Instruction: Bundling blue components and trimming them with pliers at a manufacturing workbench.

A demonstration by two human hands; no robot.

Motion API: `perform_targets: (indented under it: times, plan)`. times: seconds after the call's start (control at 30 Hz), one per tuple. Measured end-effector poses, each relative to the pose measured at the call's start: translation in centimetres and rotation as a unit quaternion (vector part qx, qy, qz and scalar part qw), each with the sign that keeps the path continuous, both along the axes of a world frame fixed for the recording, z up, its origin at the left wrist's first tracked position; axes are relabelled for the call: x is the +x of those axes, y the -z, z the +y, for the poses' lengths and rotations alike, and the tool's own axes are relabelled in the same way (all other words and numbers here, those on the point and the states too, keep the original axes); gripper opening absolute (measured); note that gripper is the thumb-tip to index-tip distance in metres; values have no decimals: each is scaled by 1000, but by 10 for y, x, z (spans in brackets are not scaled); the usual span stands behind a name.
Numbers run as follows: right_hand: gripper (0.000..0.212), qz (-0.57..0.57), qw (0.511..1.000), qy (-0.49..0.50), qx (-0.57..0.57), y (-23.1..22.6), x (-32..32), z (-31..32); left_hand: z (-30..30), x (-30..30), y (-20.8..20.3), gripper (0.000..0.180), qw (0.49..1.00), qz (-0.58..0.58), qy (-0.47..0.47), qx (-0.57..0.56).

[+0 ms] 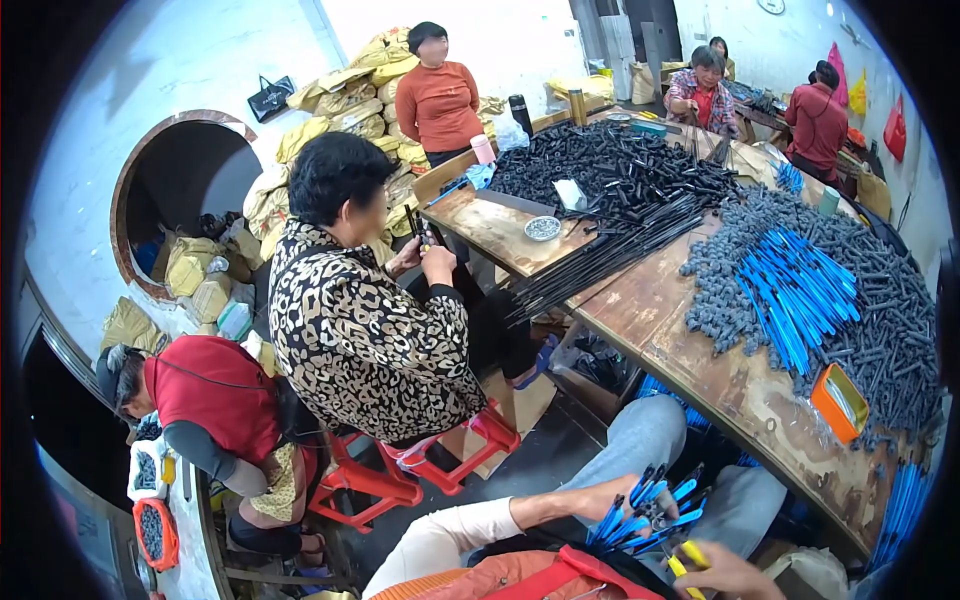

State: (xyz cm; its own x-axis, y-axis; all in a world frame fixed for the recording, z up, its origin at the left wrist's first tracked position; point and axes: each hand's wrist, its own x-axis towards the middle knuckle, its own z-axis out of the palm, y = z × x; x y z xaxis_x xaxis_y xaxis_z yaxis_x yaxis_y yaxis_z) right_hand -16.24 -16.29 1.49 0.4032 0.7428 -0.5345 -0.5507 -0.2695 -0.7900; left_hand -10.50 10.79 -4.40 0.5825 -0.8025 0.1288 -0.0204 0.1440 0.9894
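Observation:
My left hand [597,497] is closed around a bunch of thin blue rods [612,524] with black ends, held over my lap. Close by on the right, my right hand [738,574] grips a hand tool with yellow handles [680,568]. Its handles look like those of pliers, but the jaws cannot be made out. The rods fan out toward the tool; whether they touch it, I cannot tell. On the table beyond lies a pile of similar blue rods [800,295], on top of a heap of grey ribbed pieces [740,225].
The wooden table [690,360] edges my knees. It bears an orange box [838,402], long black rods [610,255] and a heap of black parts [610,165]. A seated co-worker [365,310] on a red stool [470,450] is to my left; another co-worker [215,400] bends over behind.

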Motion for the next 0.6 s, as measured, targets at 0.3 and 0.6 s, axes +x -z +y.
perform_targets:
  times: [0.3, 0.6]
  plan:
    - [37, -489, 831, -29, -264, -38, 3, 8, -6, 0, -2, 37, 992, 36, -93, 81]
    - [55, -400, 864, 67, -298, -1, -31, 9, -6, -14, -3, 27, 996, -36, -86, 3]
